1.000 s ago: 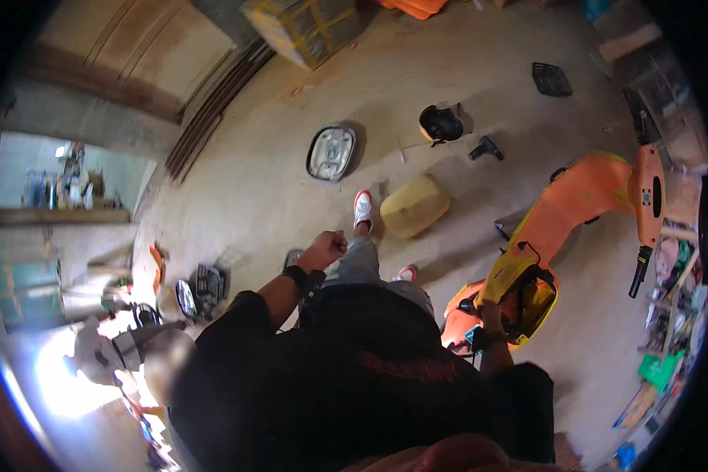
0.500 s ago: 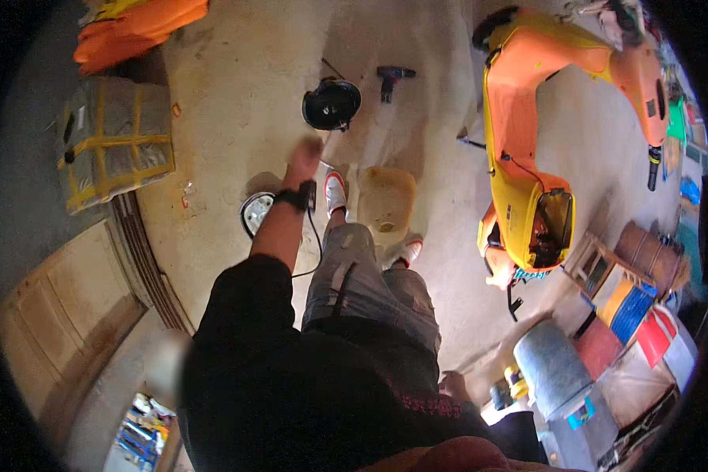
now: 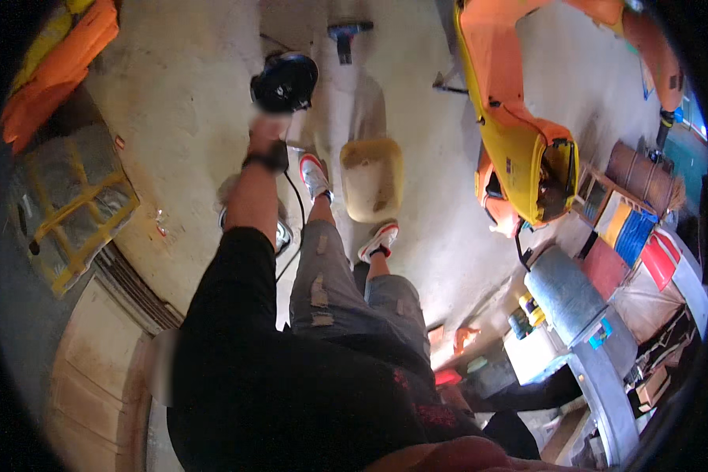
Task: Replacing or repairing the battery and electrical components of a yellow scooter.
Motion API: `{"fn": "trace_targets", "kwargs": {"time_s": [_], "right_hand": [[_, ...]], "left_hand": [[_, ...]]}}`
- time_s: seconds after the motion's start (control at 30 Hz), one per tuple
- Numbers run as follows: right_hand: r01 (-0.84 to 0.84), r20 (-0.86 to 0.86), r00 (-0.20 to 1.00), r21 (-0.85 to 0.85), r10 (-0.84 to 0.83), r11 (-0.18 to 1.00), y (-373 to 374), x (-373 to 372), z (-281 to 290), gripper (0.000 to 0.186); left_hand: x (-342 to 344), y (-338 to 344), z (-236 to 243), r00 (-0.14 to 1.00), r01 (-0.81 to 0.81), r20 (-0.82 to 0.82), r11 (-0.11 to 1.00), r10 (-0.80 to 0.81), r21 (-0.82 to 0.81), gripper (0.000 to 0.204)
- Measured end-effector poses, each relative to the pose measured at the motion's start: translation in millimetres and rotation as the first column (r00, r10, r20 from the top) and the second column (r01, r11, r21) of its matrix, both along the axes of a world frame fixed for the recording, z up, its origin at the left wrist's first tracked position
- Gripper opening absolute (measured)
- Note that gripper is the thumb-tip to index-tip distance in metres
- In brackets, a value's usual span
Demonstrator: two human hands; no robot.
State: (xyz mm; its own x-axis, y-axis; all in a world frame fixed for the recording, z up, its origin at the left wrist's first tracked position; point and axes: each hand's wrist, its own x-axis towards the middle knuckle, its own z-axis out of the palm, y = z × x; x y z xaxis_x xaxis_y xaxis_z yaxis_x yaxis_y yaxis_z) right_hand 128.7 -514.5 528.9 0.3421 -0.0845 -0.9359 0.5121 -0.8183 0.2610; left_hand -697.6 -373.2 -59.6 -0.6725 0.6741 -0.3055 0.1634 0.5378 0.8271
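My left hand [image 3: 269, 132] reaches forward over the floor, a dark band on its wrist. Its fingers are smeared by blur at the near edge of a round, black, bowl-like part [image 3: 285, 82] with a glossy rim. I cannot tell whether they grip it. A black cord [image 3: 297, 189] hangs beside this forearm. Partly hidden behind the forearm is a round white part [image 3: 283, 236] with a dark rim. A cordless drill [image 3: 346, 39] lies beyond the black part, to its right. My right hand [image 3: 458, 400] is low by my side, mostly hidden in shadow, with fingers not discernible.
A yellow basin [image 3: 374, 177] sits by my shoes. On the right stands an orange and yellow scooter body [image 3: 527, 149]. A taped grey bundle [image 3: 79, 204] and orange panels [image 3: 63, 75] are on the left. A blue-grey bin [image 3: 566, 295] stands at lower right among clutter.
My left hand has moved closer to the round black part and now overlaps its near edge. The whole view has shifted, bringing more of the right-side clutter into sight.
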Motion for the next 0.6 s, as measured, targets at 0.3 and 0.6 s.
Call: {"fn": "trace_targets", "kwargs": {"time_s": [0.3,0.6], "right_hand": [[0.106,-0.308,0.951,0.21,-0.037,0.972,-30,27,-18,0.028],[-0.52,-0.117,0.802,0.348,0.586,0.78,-60,14,-134,0.027]], "left_hand": [[113,-183,189,0.559,0.228,0.819,0.925,0.132,-0.305,0.033],[62,-112,285,0.795,0.475,0.561,0.811,-0.231,-0.34,0.009]]}}
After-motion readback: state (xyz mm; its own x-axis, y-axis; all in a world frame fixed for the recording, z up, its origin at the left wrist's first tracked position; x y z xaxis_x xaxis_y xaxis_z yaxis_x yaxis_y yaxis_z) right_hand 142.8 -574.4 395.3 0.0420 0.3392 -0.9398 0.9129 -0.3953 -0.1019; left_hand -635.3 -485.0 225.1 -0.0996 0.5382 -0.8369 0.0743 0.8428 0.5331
